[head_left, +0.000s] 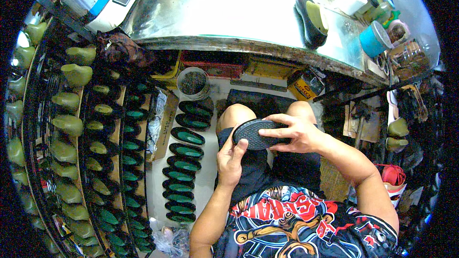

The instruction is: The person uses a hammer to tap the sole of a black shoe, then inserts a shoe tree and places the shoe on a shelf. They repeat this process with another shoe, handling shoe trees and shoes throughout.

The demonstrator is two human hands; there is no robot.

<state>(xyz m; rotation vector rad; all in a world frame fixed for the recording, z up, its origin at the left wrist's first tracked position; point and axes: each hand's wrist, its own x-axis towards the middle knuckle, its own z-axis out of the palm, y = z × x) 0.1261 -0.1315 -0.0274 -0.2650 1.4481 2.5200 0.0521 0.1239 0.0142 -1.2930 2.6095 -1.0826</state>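
Observation:
Over my lap I hold a black shoe (253, 136) with its textured sole turned toward me. My left hand (230, 162) grips one end, the thumb pressed at the sole's edge. From the other side my right hand (297, 134) is closed around it, fingers lying across the sole. The shoe's upper is hidden underneath. Beyond, on the metal-topped workbench (229, 14), stands another black shoe (311, 21) with an olive-green shoe last inside.
A row of black shoes with green insides (186, 164) lies on the floor at my left. Racks with olive shoe lasts (67, 124) stand farther left. A bucket (193, 82) sits under the bench. Containers (374, 38) crowd its right end; a white appliance (122, 0) stands at its left.

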